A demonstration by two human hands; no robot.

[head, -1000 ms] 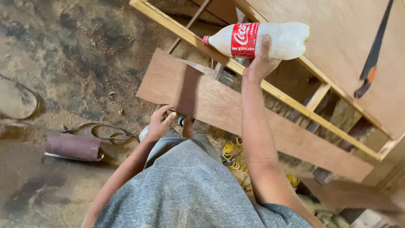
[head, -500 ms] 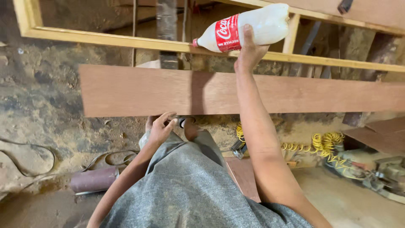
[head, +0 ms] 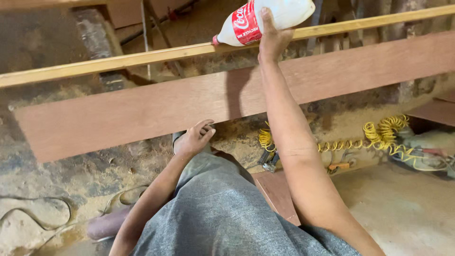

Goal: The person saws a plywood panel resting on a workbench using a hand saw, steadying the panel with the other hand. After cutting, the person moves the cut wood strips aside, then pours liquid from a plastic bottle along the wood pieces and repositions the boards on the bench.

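Head view is looking down over grey trousers (head: pixel 222 213) of the person. Nearest, the left arm is bending at the elbow and the left hand (head: pixel 192 140) is resting on the knee, just under the lower edge of a long brown wooden board (head: pixel 142 111). Its fingers are curling loosely together and are not gripping anything; the fingertips are pointing up toward the board, but I cannot tell if they are touching it.

Right arm is reaching straight forward and up, across the board. The right hand (head: pixel 272 40) is holding a plastic bottle (head: pixel 265 16) from below, with the fingers wrapping around its middle at the red label. The bottle is filled with white liquid, and it is lying tilted with the red cap pointing left and a little down, just above a pale wooden strip (head: pixel 118 61) behind the board.

On the dusty floor at right, a yellow coiled hose (head: pixel 379 135) is lying.
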